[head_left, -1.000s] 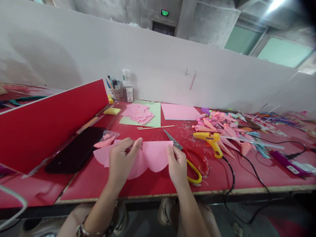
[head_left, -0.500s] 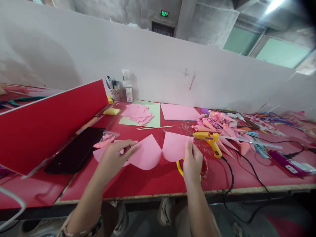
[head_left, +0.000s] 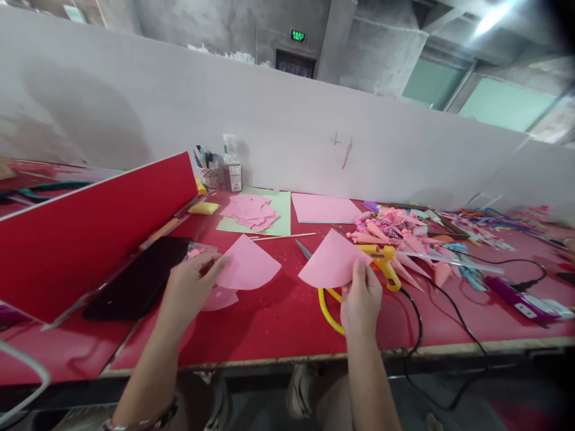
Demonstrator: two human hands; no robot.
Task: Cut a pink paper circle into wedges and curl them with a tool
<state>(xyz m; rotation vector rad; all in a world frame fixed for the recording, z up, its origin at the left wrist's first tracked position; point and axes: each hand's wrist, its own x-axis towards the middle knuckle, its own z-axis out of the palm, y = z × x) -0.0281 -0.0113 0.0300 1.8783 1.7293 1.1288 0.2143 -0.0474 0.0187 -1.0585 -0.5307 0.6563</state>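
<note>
In two hands (head_left: 362, 296) — two pink wedges (head_left: 249, 264), one each

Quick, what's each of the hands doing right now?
Left hand: closed, pinching a pink paper wedge by its corner.
Right hand: closed, pinching a separate pink paper wedge by its corner.

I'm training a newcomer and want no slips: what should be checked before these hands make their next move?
1. Left hand grips the left pink sector: ok.
2. Right hand grips the right pink sector: ok.
3. Sectors fully separated: ok, with a gap between them.
4. Scissors fully in sight: not ok, partly hidden behind the right sector and hand.
5. Glue gun not touching paper: cannot tell, the right sector overlaps it in view.
</note>
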